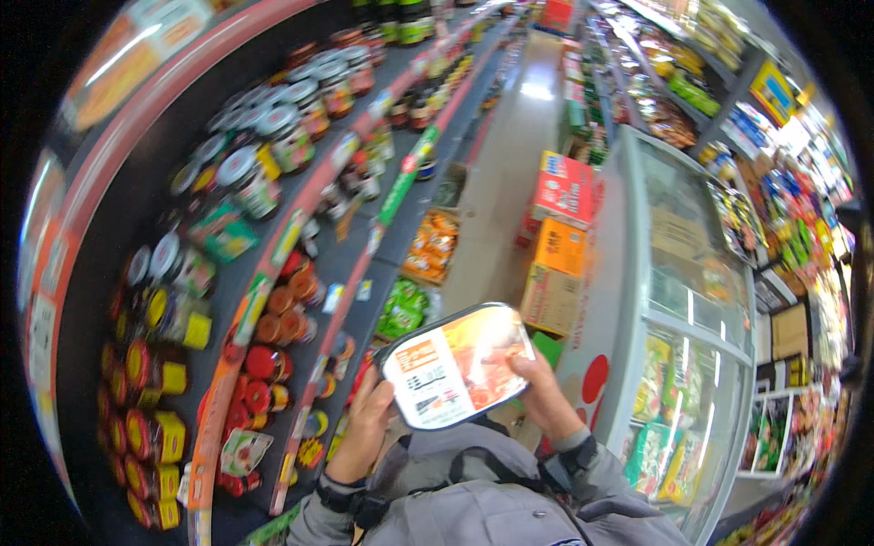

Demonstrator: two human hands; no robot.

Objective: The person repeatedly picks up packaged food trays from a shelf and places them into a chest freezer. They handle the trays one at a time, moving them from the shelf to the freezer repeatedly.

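Observation:
Both my hands hold up a shallow food tray package (456, 368) in front of my chest. It has rounded corners, a black rim and a printed lid, part white with writing and part orange-red with a food picture. My left hand (367, 423) grips its left end, thumb against the edge. On the right end, my right hand (546, 396) lays its thumb over the lid; its other fingers are hidden beneath. The package is tilted, its right end farther from me. Its underside cannot be seen.
Shelves with jars (287, 130) and red-lidded jars (153, 437) line my left. A glass-topped chest freezer (696, 327) stands at my right. Stacked cartons (556, 252) sit beside the aisle floor (491, 157). Orange packets (431, 242) and green packets (401, 307) fill low boxes.

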